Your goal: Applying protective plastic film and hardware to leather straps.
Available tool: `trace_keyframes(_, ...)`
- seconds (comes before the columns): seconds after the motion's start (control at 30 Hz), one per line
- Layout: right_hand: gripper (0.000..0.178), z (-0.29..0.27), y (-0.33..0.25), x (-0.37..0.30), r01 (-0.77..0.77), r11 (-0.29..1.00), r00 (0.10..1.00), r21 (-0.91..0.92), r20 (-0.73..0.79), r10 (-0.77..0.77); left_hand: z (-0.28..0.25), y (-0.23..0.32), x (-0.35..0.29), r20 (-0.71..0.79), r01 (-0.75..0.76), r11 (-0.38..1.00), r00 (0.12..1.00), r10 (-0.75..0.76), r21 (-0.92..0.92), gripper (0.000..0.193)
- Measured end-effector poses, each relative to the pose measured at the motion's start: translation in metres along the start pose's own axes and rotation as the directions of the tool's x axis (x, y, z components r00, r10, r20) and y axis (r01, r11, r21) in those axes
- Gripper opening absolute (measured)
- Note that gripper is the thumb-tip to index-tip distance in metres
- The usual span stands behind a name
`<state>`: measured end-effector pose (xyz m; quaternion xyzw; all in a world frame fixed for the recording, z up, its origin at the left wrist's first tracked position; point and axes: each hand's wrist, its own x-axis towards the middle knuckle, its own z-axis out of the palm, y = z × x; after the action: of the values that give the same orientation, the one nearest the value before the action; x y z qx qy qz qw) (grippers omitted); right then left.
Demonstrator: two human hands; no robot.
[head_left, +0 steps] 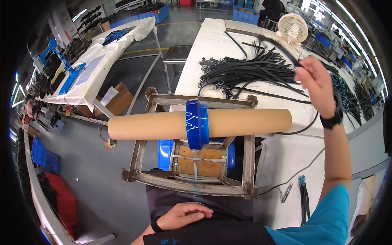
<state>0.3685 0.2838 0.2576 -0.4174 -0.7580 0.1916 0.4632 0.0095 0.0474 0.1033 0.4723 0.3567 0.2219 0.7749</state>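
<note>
My right hand [316,83] is raised over the white table [196,49] on the right, its fingers closed round a black strap [281,48]. That strap runs from the fingers toward the far side of the table. Below it lies a spread bundle of black straps [253,71] with metal hooks at their left ends. My left hand [181,216] rests at my lap, empty, fingers loosely stretched. In front of me a brown cardboard tube [151,126] lies across a worn metal frame [250,163], with a roll of blue tape [197,124] around its middle.
A white fan [292,28] stands at the table's far end. Snips [286,193] and a small strap bundle [304,200] lie at the near right. Another table [118,45], a cardboard box [118,102] and a dark stool [177,54] are to the left.
</note>
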Motion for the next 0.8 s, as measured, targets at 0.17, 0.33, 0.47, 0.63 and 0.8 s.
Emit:
trace_keyframes(0.17, 0.010, -0.021, -0.087, -0.052, 0.062, 0.986, 0.987, -0.154, -0.140, -0.084, 0.013, 0.049, -0.003, 0.290, -0.141, 0.988, 0.950, 0.116, 0.065, 0.028)
trace_keyframes(0.33, 0.014, -0.034, -0.116, -0.087, -0.099, 0.981, 0.988, -0.167, -0.134, 0.076, 0.038, 0.071, -0.002, 0.398, -0.225, 0.974, 0.895, 0.203, 0.008, 0.027)
trace_keyframes(0.47, 0.017, -0.032, -0.116, -0.099, -0.124, 0.991, 0.983, 0.044, -0.133, 0.129, 0.053, 0.069, -0.001, 0.249, -0.145, 0.975, 0.951, 0.185, -0.170, 0.029)
trace_keyframes(0.63, 0.012, -0.015, -0.106, -0.119, -0.097, 0.987, 0.993, 0.126, 0.086, 0.087, 0.059, 0.070, -0.001, 0.104, -0.212, 0.902, 0.958, 0.269, -0.375, 0.039)
trace_keyframes(0.8, 0.011, 0.010, -0.111, -0.152, -0.065, 0.998, 0.978, 0.014, 0.200, 0.061, 0.073, 0.085, 0.015, 0.003, -0.309, 0.863, 0.941, 0.338, -0.399, 0.053)
